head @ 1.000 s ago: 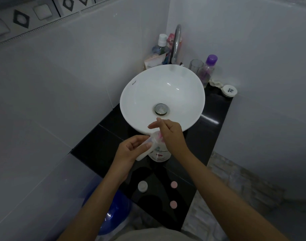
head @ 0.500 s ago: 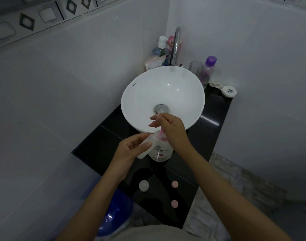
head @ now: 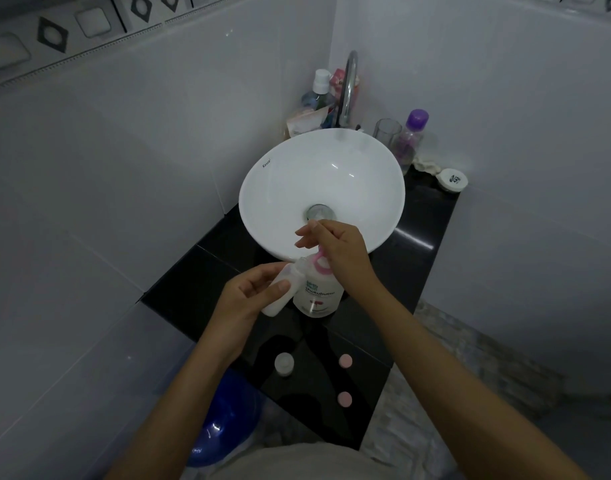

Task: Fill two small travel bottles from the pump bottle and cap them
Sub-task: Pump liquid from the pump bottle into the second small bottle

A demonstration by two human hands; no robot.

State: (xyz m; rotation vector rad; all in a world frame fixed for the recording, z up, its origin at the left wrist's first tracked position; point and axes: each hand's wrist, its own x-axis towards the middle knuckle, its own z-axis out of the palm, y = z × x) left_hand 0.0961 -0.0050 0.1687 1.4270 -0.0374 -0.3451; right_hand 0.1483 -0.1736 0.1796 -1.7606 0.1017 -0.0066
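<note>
At the front of the black surface (head: 193, 299), just before the white basin (head: 321, 188), your left hand (head: 248, 299) has its grip clamped round 1 small travel bottle (head: 280, 294). The bottle is tilted, its long axis running from its base at lower left up to its mouth at upper right, and that mouth sits right at the pink spout of the pump bottle (head: 318, 292). Whether mouth and spout touch cannot be told. Your right hand (head: 338, 251) rests on top of the pump head, wrist bent down, fingers loosely extended toward the basin rather than curled round anything.

The coming press turns on that mouth staying under the spout: the pump stands to the right of your left grip, touching or nearly touching the bottle's neck.

The bottle looks about filled with white liquid. The second travel bottle (head: 284, 363) stands upright and uncapped nearer you, with 2 pink caps (head: 345, 360) lying apart to its right.
</note>
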